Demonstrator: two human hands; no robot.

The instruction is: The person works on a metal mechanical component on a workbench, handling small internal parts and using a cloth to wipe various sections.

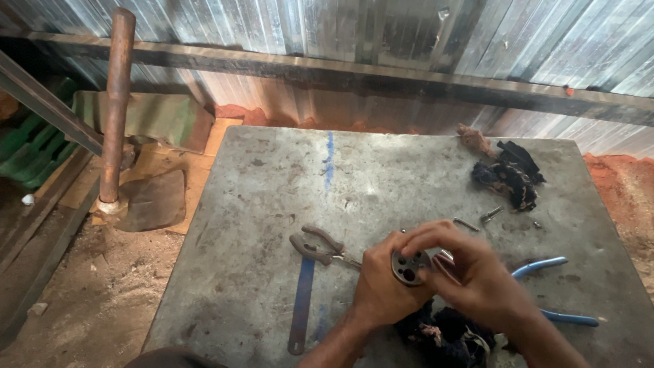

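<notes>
My left hand point(380, 286) grips a small round metal disc with several holes point(408, 266) above the grey metal table point(259, 204). My right hand point(470, 272) is closed over the disc's right side, its fingers pinching at the rim. Just left of my hands lie brown-handled pliers point(319, 247). Blue-handled pliers point(555, 289) lie partly hidden behind my right hand. A dark rag point(446, 334) sits under my wrists.
A blue flat blade point(301, 303) lies near the front edge. Small bolts and a pin point(477, 219) and a black rag point(509, 176) lie at the back right. A rusty pipe point(114, 109) stands left of the table. Corrugated metal wall point(381, 34) behind.
</notes>
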